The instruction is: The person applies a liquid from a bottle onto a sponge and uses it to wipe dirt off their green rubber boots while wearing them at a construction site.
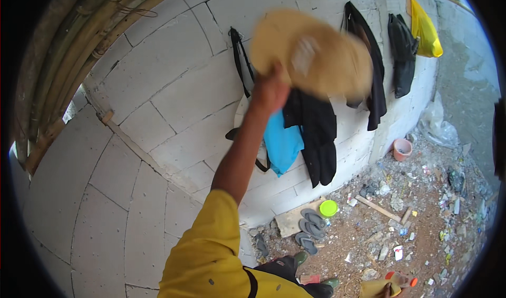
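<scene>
My left hand [271, 91] is raised in front of the block wall, its fingers closed on the brim of a tan cap [337, 60]. The cap is smeared by motion, with a pale patch on its front. Behind it on the wall hang a black garment [319, 140], a bright blue cloth [283, 142] and a bag with black straps [241, 60]. At the bottom edge my right hand [391, 289] shows only in part, by a yellow sleeve. It seems closed on a pale bottle-like thing [401, 279] with orange ends.
More dark clothes [373, 71], a black bag [402, 55] and a yellow bag [425, 31] hang farther right. Below are grey sandals [312, 228], a lime-green tub [328, 208], a pink bucket [402, 149] and a wood strip [378, 208] on littered ground. Bamboo poles [79, 60] cross the upper left.
</scene>
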Tool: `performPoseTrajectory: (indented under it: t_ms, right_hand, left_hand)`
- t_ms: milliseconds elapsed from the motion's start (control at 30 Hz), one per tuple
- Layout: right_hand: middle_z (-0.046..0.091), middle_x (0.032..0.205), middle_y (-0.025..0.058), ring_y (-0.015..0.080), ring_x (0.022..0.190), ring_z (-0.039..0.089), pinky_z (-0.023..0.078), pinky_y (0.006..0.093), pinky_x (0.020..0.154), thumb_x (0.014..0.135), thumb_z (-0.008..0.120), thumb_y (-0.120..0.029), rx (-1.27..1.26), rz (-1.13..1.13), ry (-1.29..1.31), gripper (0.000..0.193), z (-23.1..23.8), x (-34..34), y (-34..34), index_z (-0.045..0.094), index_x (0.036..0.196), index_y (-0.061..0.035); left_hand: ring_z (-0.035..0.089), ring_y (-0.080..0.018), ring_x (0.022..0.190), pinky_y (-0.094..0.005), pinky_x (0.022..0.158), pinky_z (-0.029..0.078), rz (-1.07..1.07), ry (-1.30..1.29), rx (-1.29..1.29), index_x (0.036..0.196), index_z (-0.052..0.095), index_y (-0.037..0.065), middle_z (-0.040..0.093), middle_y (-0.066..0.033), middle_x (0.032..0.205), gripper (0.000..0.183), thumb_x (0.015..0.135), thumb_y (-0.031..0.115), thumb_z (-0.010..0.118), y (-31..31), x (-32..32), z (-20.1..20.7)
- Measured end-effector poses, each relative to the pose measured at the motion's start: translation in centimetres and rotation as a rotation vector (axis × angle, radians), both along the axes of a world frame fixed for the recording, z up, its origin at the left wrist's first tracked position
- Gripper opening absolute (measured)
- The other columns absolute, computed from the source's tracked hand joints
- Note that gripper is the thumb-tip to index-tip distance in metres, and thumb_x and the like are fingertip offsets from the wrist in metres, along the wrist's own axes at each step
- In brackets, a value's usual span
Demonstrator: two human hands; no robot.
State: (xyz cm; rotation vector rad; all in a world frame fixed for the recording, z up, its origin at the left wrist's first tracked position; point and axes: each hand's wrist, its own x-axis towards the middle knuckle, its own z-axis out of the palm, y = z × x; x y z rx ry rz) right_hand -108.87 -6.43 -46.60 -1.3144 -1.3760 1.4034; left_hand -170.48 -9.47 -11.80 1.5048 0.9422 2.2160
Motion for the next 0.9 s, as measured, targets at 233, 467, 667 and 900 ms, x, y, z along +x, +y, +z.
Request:
performPoseTrajectory:
  t_ms: [233,467,667,900]
  right_hand:
    - [0.037,0.143,0.0180,0.0258,0.122,0.047,0.045,0.0370,0.097,0.085,0.069,-0.011,0.019,-0.103,0.103,0.078,0.6,1.4,-1.8,0.023,0.147,-0.0044]
    - [0.043,0.139,0.0157,0.0255,0.120,0.050,0.044,0.0386,0.098,0.086,0.065,-0.004,0.017,-0.241,0.194,0.071,0.9,2.9,-3.8,0.027,0.146,-0.0057]
    - [0.048,0.136,0.0138,0.0253,0.117,0.052,0.044,0.0401,0.099,0.087,0.062,0.002,0.060,-0.447,0.413,0.067,0.1,3.2,-5.3,0.030,0.145,-0.0068]
    - [0.049,0.137,0.0161,0.0254,0.117,0.054,0.046,0.0386,0.096,0.085,0.063,0.004,0.155,-0.427,0.420,0.071,1.6,0.1,-6.2,0.028,0.146,-0.0060]
  left_hand:
    - [0.043,-0.0246,0.130,-0.0429,0.110,0.034,0.101,-0.242,0.546,0.143,0.035,0.010,0.044,-0.0064,0.144,0.067,0.087,0.023,0.070,3.6,-12.3,2.0]
    - [0.057,-0.0193,0.113,-0.0371,0.094,0.049,-0.033,-0.783,0.466,0.127,0.053,0.011,0.058,-0.0051,0.127,0.049,0.085,0.028,0.072,1.7,-11.0,-9.5]
    - [0.061,-0.0240,0.106,-0.0351,0.088,0.053,-0.041,-0.760,0.096,0.122,0.053,0.006,0.058,-0.0116,0.123,0.040,0.090,0.027,0.067,4.6,-4.6,-10.7]
    - [0.063,-0.0214,0.102,-0.0300,0.082,0.054,-0.269,-0.903,-0.043,0.112,0.056,0.001,0.062,-0.0108,0.114,0.041,0.092,0.036,0.063,12.7,-1.5,-8.9]
